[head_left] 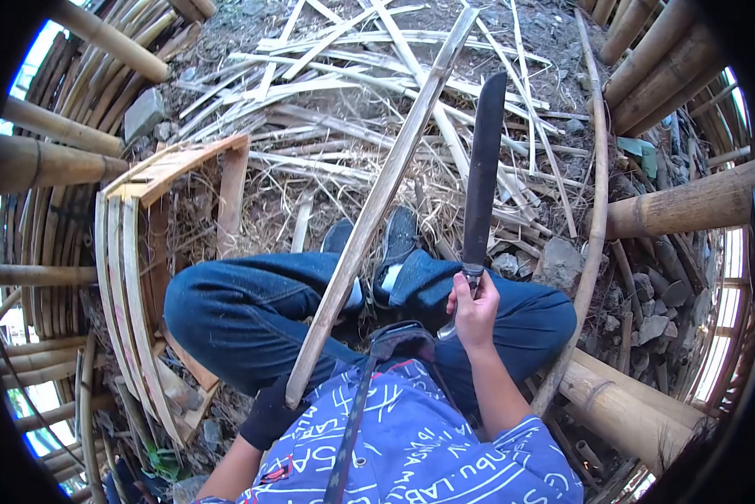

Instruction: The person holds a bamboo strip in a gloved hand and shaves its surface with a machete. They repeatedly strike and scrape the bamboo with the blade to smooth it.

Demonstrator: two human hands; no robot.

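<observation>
My right hand [477,312] is closed around the handle of a machete [483,168], its long dark blade pointing up and away from me. At my left hip, my left hand [270,415] in a black glove grips the near end of a long split bamboo strip [376,214]. The strip slants across my lap, its far end reaching up to the right, left of the blade without touching it. Part of the gloved fingers is hidden behind the strip.
Split bamboo strips [344,126] and shavings litter the ground ahead. A wooden crate [131,286] stands left of my crossed legs. Bamboo poles [688,202] close in on both sides. A thin pole [597,168] runs along my right, beside rubble [560,262].
</observation>
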